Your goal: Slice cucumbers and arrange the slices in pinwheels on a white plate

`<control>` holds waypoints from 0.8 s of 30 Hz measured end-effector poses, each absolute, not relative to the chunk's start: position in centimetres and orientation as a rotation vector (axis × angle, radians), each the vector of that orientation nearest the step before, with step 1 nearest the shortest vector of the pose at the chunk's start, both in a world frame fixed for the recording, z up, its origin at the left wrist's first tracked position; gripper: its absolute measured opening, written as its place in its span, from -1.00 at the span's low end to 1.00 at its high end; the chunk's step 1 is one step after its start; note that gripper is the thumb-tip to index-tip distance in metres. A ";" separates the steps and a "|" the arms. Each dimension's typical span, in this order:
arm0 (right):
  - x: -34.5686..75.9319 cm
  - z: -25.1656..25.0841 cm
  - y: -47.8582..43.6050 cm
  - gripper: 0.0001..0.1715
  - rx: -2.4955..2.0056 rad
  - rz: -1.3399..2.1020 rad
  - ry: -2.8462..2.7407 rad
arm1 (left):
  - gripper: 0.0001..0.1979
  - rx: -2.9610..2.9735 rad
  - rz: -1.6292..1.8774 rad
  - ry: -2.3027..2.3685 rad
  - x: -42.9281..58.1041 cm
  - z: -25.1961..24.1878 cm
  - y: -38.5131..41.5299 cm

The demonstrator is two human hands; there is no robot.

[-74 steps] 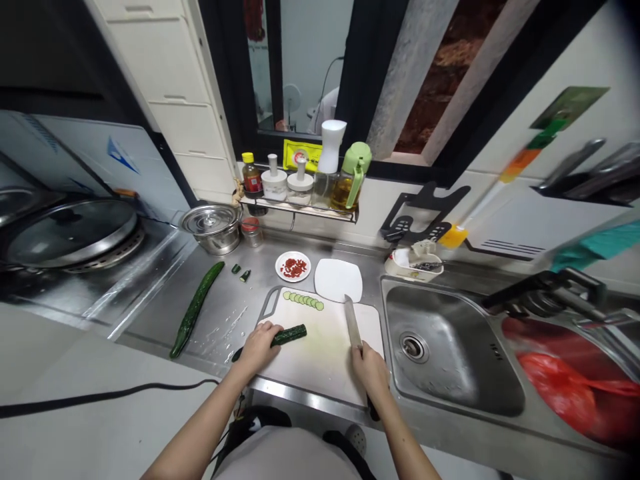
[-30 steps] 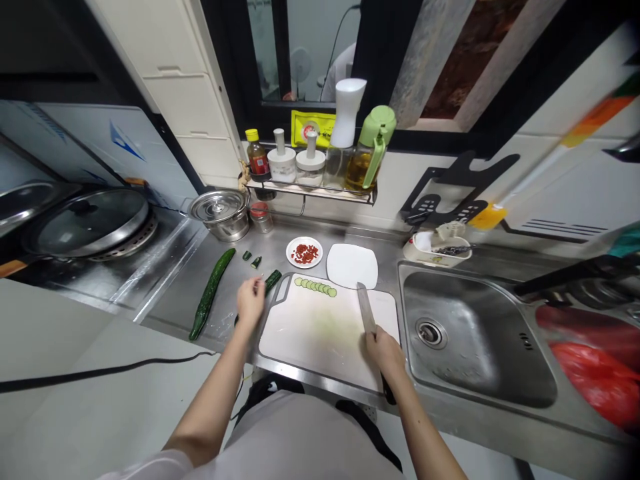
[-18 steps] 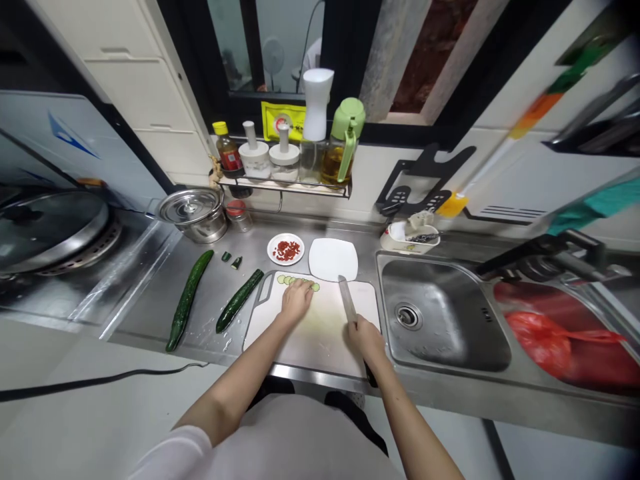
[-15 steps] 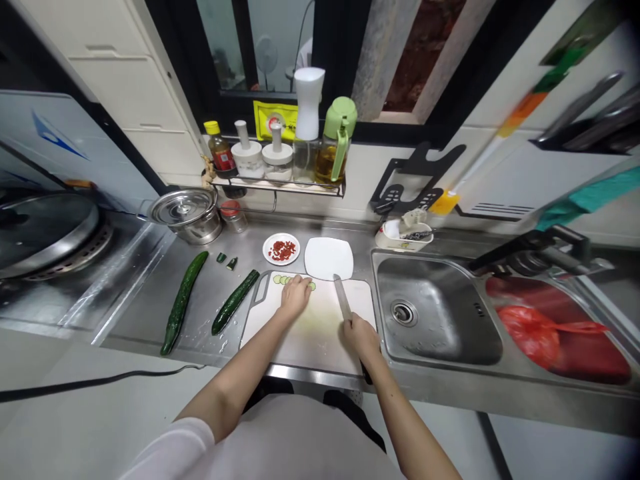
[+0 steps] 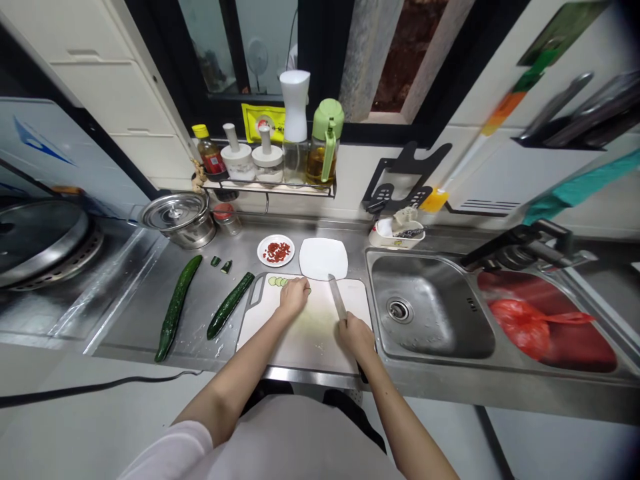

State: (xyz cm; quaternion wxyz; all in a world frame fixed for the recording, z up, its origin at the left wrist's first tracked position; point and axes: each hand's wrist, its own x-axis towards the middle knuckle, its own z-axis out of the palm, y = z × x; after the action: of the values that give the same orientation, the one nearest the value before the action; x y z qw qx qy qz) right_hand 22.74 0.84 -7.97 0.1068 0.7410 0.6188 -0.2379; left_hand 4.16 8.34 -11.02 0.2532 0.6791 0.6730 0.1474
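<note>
My left hand (image 5: 293, 297) lies over the row of cucumber slices (image 5: 276, 282) at the far edge of the white cutting board (image 5: 310, 333), fingers curled down on them. My right hand (image 5: 356, 333) grips the handle of a kitchen knife (image 5: 338, 305), whose blade rests flat on the board and points away from me. A partly cut cucumber (image 5: 229, 305) lies on the steel counter just left of the board. A whole cucumber (image 5: 175, 307) lies farther left. An empty white plate (image 5: 323, 259) sits behind the board.
A small dish of red bits (image 5: 276, 251) and two cucumber ends (image 5: 221, 264) sit behind the board. A lidded steel pot (image 5: 176, 218) and the stove stand at left. The sink (image 5: 430, 307) lies right, with a red bag (image 5: 530, 327) in the far basin.
My left hand set the partly cut cucumber down on the counter left of the board, then moved right onto the slices. The knife hand has stayed in place. The camera shifted.
</note>
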 end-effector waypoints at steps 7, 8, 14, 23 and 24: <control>23.1 -7.6 0.5 -0.55 2.194 -0.674 1.811 | -0.94 1.423 0.586 1.830 1.2 -11.8 3.8; 23.1 -7.6 0.4 -0.53 2.201 -0.658 1.819 | -0.94 1.413 0.602 1.840 0.7 -12.0 3.2; 23.3 -6.9 -0.3 -0.55 2.069 -0.581 1.993 | -0.88 1.467 0.668 1.904 -1.2 -13.0 2.1; 21.0 -5.0 -1.7 -0.66 1.701 -0.568 2.195 | -0.84 1.477 0.697 1.984 -2.6 -14.6 3.0; 20.7 -4.9 -1.8 -0.66 1.676 -0.569 2.203 | -0.84 1.464 0.698 1.986 -2.7 -14.7 3.1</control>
State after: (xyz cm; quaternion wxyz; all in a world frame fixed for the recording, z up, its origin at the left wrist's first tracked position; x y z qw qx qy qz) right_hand 20.72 -1.85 -4.89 0.1572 0.5858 0.7698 -0.1988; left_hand -2.74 3.12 -14.69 0.2848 0.5475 0.7423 0.2609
